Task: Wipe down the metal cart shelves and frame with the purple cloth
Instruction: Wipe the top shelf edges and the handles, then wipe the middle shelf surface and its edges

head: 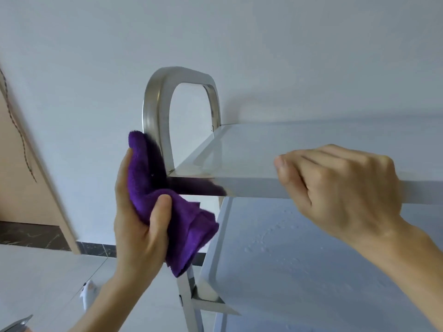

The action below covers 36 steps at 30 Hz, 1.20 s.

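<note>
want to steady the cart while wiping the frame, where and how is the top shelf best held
Judging from its shape, grip the top shelf by its front edge, from the near side and above, fingers curled over the folded lip. That lip is a flat, straight band that juts toward the person, as the right hand shows. It keeps clear of the left hand working the purple cloth on the upright frame at the corner.
</note>
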Available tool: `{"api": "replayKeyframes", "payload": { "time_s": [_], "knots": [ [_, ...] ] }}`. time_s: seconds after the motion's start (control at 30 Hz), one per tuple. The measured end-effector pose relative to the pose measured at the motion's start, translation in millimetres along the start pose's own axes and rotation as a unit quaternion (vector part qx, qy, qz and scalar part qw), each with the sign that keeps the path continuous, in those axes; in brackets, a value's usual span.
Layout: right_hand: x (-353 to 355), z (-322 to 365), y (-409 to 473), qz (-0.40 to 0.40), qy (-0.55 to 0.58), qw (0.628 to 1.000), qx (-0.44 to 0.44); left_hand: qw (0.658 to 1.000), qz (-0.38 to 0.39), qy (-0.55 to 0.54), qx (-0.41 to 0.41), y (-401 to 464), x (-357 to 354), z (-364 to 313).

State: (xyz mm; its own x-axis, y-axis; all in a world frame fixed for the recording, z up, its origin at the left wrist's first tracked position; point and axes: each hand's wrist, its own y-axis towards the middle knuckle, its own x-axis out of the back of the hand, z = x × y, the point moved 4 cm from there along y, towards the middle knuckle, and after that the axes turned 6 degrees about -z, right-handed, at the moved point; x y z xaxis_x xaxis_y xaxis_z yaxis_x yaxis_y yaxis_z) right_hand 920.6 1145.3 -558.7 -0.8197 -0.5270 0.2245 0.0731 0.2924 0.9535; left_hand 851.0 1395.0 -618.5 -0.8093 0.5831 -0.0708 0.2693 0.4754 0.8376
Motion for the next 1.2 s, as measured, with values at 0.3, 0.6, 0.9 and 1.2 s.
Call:
{"api": "replayKeyframes", "payload": {
  "time_s": [0.3,0.6,0.9,1.2],
  "knots": [
    [6.1,16.2,-30.7,-0.141,0.124,0.976,0.114,0.995,-0.051,0.087,-0.017,-21.6,-24.0,19.3],
    [-68.6,70.5,-141.1,0.199,0.232,0.952,0.007,0.985,-0.134,0.11,0.005,-42.7,-32.7,27.6],
    [-99.5,50.6,-197.1,0.369,0.26,0.883,-0.129,0.968,-0.081,0.152,0.183,-171.3,-18.4,82.8],
    [-96.6,52.5,-200.3,0.327,0.256,0.902,-0.122,0.979,-0.029,0.151,0.134,-163.5,1.7,47.9]
  ]
}}
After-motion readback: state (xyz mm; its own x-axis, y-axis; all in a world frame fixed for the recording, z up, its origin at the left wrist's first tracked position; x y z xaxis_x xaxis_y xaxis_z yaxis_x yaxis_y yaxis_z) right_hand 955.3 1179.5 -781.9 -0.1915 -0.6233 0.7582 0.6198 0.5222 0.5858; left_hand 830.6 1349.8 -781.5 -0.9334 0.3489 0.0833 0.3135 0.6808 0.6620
